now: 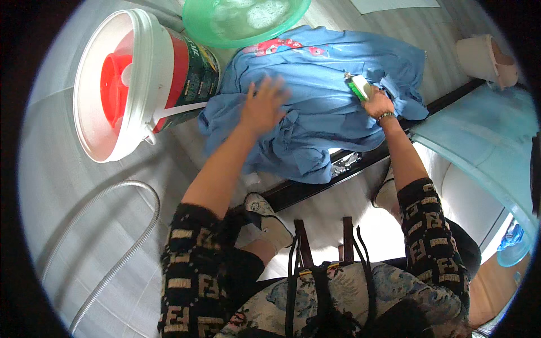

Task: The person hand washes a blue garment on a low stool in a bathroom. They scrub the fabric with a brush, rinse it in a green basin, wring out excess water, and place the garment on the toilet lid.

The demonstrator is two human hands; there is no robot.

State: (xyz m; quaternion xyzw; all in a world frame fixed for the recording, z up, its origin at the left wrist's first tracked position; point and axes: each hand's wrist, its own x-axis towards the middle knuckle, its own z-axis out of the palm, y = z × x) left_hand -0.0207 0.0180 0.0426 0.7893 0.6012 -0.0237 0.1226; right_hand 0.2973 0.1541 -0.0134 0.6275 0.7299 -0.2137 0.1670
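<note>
A blue garment (pixel 321 107) with a pink and red print along its far edge lies spread and wrinkled on the floor before me. My right hand (pixel 378 106), with a beaded bracelet at the wrist, is wrapped round a scrubbing brush (pixel 360 87) over the right part of the cloth. The brush has a white back and green bristles, and it is tilted on its side. Over the left part of the garment is my left hand (pixel 264 107), fingers spread and blurred by motion. I cannot tell whether it touches the cloth.
A large white bucket (pixel 141 84) lies tipped at the left, something red inside. Behind the garment stands a green basin (pixel 194 25) of sudsy water. A grey hose (pixel 152 208) curves along the left floor. A dark raised sill (pixel 298 194) runs before my feet; a pinkish container (pixel 476 56) sits far right.
</note>
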